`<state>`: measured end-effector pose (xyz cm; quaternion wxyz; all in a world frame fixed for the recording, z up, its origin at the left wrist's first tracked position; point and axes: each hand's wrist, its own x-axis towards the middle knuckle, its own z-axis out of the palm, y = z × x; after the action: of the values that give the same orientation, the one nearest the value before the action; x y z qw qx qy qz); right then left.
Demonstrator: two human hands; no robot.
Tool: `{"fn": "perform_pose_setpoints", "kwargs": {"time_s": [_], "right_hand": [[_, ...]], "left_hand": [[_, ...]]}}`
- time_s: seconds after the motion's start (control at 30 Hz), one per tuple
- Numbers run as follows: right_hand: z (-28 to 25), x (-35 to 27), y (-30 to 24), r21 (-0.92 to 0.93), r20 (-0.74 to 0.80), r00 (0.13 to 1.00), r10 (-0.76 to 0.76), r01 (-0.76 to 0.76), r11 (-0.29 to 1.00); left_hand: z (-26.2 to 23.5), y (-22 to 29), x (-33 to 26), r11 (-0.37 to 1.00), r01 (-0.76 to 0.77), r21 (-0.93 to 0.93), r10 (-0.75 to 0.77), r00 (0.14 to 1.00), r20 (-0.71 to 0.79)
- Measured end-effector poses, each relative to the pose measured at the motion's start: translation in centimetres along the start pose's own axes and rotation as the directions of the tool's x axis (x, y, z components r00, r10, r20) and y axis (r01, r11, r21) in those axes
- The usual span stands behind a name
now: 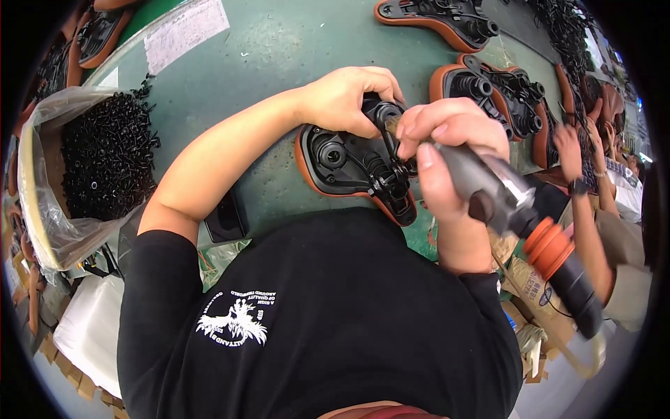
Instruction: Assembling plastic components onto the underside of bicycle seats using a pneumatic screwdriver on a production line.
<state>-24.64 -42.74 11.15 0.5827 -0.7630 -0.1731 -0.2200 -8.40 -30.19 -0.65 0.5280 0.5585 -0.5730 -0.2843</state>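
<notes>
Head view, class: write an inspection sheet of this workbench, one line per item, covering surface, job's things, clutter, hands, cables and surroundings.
Surface: green bench top, worn, with a white paper sheet.
Job's things: upturned saddle, orange edge, black underside; grey power screwdriver.
Clutter: bag of black screws; more saddles; a flat black object at the bench edge.
Hands: left hand steadies the saddle; right hand grips the screwdriver, tip hidden.
Cables: black hose behind the tool's orange collar.
Surroundings: co-worker's hand to the right; cardboard boxes.
</notes>
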Motion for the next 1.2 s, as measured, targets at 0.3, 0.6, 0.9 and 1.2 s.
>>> {"fn": "perform_pose_setpoints", "kwargs": {"time_s": [0.3, 0.6, 0.9, 1.2], "right_hand": [[0.2, 0.6, 3.2, 0.226, -0.153, 0.987, 0.051, -0.015, 0.974], [-3.0, -2.7, -5.9, 0.321, -0.397, 0.916, 0.065, 0.073, 0.944], [-5.9, -8.3, -2.6, 0.363, -0.679, 0.512, 0.526, -0.389, 0.847], [-4.6, -10.2, 1.4, 0.498, -0.464, 0.544, 0.699, -0.492, 0.714]], "left_hand": [[0.6, -0.2, 0.2, 0.998, -0.066, -0.002, 0.066, 0.996, -0.066], [-12.4, 7.2, -6.3, 0.914, 0.192, 0.358, -0.065, 0.939, -0.338], [-29.4, 9.2, -13.1, 0.917, 0.373, 0.142, -0.077, 0.514, -0.855], [-17.2, 6.0, -25.8, -0.05, 0.905, 0.423, -0.306, 0.389, -0.869]]}}
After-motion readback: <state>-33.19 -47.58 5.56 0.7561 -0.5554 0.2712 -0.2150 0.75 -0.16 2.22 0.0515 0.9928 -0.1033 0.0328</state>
